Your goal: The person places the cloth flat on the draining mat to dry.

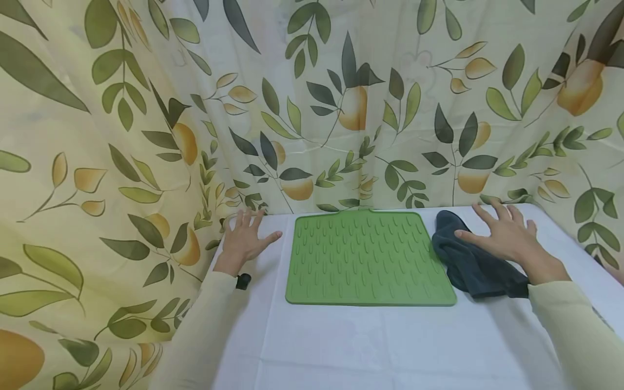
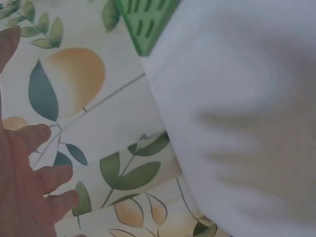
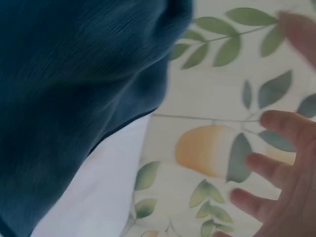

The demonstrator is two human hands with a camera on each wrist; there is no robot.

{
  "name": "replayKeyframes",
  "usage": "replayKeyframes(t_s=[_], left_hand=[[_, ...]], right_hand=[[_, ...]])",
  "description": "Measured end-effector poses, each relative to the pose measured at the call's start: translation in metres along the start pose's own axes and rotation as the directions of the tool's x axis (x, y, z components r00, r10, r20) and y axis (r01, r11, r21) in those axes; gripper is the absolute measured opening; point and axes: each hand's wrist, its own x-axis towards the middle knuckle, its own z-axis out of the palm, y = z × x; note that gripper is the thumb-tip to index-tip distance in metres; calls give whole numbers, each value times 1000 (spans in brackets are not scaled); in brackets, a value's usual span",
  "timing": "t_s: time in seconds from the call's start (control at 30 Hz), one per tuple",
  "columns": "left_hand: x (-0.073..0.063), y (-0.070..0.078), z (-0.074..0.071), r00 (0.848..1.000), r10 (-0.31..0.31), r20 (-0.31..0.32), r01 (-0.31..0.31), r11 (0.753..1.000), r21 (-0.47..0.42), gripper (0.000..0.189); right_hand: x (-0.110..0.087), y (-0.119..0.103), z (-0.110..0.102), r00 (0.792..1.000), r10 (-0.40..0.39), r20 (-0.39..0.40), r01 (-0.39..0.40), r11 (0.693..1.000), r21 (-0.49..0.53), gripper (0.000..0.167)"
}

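Note:
A green ridged mat (image 1: 365, 260) lies flat near the back of the white table. To its left, my left hand (image 1: 245, 240) is held above the table with fingers spread, holding nothing. A crumpled dark blue cloth (image 1: 470, 265) lies against the mat's right side. My right hand (image 1: 509, 235) hovers over that cloth, fingers spread and apart from it. In the right wrist view the cloth (image 3: 74, 98) fills the left part, with the fingers off to the right. A corner of the mat (image 2: 145, 24) shows at the top of the left wrist view.
The table (image 1: 331, 346) has a white cover. A curtain (image 1: 273, 179) printed with leaves and fruit hangs behind it and along the left side. A small black object (image 1: 243, 281) sits at my left wrist. Part of another person's skin (image 1: 615, 272) may show at the far right edge.

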Motion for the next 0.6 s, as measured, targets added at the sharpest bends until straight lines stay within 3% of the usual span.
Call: replayKeyframes(t_s=[0.17,0.33,0.47,0.6], left_hand=[[-3,14,5,994,54,-96,-60,996,-69,88],[-8,29,12,974,63,-219,-106,976,-190,72],[-10,38,18,950,17,-312,-123,938,-325,52],[-10,46,28,938,-54,-342,-119,878,-464,38]], right_hand=[[-5,-12,-5,999,-30,10,30,997,68,85],[-12,-28,-1,997,-65,-47,71,984,162,62],[-15,-38,4,990,-46,-131,75,970,230,55],[-16,-44,11,983,-16,-184,71,952,297,53]])
